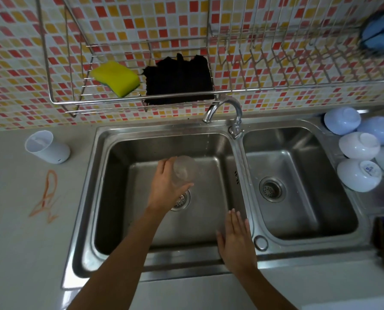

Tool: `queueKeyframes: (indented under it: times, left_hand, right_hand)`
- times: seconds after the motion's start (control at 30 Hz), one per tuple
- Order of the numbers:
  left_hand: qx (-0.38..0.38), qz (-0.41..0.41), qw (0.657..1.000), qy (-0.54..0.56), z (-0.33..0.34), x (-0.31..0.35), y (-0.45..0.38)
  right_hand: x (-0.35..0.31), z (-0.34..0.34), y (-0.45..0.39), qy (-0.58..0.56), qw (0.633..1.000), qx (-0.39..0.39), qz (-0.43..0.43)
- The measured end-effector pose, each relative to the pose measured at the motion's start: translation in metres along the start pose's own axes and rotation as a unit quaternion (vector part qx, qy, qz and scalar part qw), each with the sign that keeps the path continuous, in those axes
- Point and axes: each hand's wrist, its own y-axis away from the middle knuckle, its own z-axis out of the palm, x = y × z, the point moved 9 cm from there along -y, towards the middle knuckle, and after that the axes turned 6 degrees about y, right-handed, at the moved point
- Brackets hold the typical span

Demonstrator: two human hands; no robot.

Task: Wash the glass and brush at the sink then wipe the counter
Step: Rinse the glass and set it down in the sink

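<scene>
Left fingers (164, 166) wrapped the glass (183, 171) over the left basin, right fingers (235, 220) straight and together nearby; best tilt glass under tap (224, 108) trickle just beyond the fingertips, grip firm.

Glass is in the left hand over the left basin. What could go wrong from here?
1. The left hand alone grips the clear glass; if it is wet, it may slip and hit the steel sink.
2. The right hand lies open at the basin edge and supports nothing.
3. The faucet only dribbles, to the right of the glass, so rinsing may be poor.
</scene>
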Motion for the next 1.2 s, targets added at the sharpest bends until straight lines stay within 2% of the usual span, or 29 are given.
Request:
queueKeyframes:
  times: [0.07,0.17,0.3,0.37,0.47,0.57,0.77,0.87,1.0,1.1,1.2]
  left_hand:
    - [0.011,-0.017,1.0,0.007,-0.003,-0.006,0.003]
    - [-0.012,-0.008,1.0,-0.009,0.001,-0.009,0.008]
    - [0.017,-0.05,0.998,0.025,-0.003,-0.02,0.016]
    - [0.023,-0.107,0.99,0.087,0.001,-0.03,0.022]
    - [0.047,-0.219,0.945,0.237,0.015,-0.05,0.031]
    - [0.051,-0.232,0.933,0.271,0.027,-0.059,0.032]
    - [-0.004,-0.123,0.982,0.141,0.024,-0.041,0.024]
    - [-0.024,-0.026,0.998,0.048,0.02,-0.023,0.022]
    - [-0.066,0.075,0.991,-0.094,0.028,-0.017,0.023]
    - [-0.106,0.077,0.979,-0.154,0.036,-0.024,0.029]
    - [-0.126,0.073,0.968,-0.205,0.04,-0.032,0.036]
  right_hand:
    - [-0.004,0.0,0.008,0.008,0.999,0.002,-0.034]
    - [-0.015,0.001,0.019,0.013,0.995,-0.013,-0.102]
    - [-0.014,-0.002,0.018,0.012,0.996,-0.004,-0.092]
    - [-0.015,-0.002,0.018,0.013,0.996,-0.004,-0.088]
    - [-0.014,-0.005,0.018,0.014,0.996,-0.001,-0.083]
    - [-0.015,-0.008,0.018,0.013,0.997,0.008,-0.077]
    - [-0.015,-0.008,0.018,-0.003,0.997,0.008,-0.078]
    - [-0.014,-0.007,0.018,-0.007,0.997,0.008,-0.078]
    - [-0.013,-0.005,0.017,0.002,0.997,0.008,-0.074]
    - [-0.01,-0.006,0.015,0.021,0.999,0.004,-0.044]
    - [0.0,-0.008,0.012,0.023,0.999,0.004,0.025]
